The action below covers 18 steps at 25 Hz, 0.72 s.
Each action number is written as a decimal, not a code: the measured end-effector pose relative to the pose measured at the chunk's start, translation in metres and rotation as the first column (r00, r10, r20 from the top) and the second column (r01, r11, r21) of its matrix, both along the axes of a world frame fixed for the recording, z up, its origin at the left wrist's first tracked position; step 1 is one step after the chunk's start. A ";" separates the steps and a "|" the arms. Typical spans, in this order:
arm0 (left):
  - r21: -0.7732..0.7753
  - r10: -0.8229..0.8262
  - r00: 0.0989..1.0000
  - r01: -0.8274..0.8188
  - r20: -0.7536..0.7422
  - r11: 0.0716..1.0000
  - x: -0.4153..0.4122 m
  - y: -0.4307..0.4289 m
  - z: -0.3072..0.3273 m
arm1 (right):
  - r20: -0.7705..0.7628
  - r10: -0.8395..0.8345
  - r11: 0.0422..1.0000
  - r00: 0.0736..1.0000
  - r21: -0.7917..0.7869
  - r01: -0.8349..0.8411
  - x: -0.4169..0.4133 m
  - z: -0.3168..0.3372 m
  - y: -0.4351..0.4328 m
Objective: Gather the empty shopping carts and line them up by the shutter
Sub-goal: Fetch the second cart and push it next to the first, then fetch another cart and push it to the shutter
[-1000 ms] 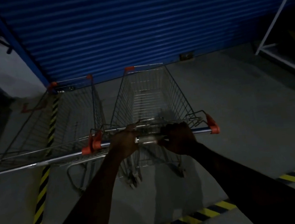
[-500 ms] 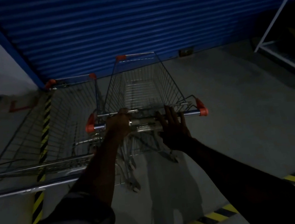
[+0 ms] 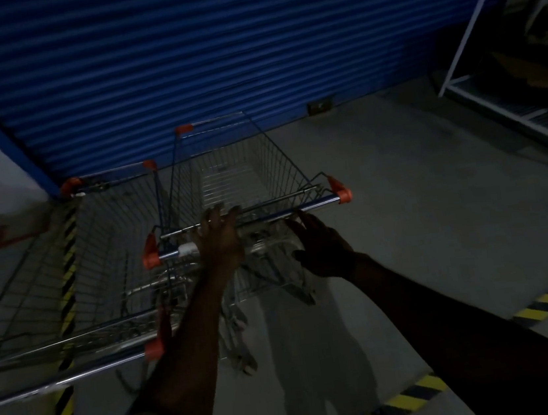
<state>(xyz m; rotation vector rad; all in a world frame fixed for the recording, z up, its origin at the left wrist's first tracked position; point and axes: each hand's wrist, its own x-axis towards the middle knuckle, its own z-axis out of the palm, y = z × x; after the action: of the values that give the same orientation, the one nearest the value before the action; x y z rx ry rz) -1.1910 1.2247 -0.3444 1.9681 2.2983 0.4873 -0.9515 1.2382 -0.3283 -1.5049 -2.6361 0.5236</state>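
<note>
Fingers of the left hand [image 3: 218, 240] now lie straight across the handle [image 3: 267, 216] and those of the right hand [image 3: 322, 246] spread just clear of it, both grips released, leaving the cart [image 3: 234, 177] near the shutter [image 3: 211, 42] beside the neighbour cart [image 3: 83, 265], placement judged nearly done.

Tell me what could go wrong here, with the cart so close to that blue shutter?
1. The right hand is open at the handle and the left hand only lies over it, so the cart could roll free into the shutter.
2. It stands very close beside the second cart, so the wire baskets may snag.
3. The light is dim, and the second cart's push bar juts near the person's arm and could catch it.
</note>
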 end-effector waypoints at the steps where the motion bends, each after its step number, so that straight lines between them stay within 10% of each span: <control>1: 0.052 -0.045 0.999 0.044 0.007 0.998 0.016 -0.004 0.001 | -0.004 -0.029 0.999 1.000 -0.019 0.029 0.007 0.002 -0.003; 18: 0.197 -0.109 0.951 0.052 0.290 0.979 0.262 -0.124 0.043 | -0.274 -0.349 0.937 0.896 -0.121 0.327 0.231 0.057 -0.146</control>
<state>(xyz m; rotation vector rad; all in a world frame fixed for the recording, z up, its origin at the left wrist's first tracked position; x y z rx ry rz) -0.9292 1.1009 -0.3015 1.8977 2.0425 0.9542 -0.7202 1.0918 -0.2714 -1.7063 -2.0961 0.7477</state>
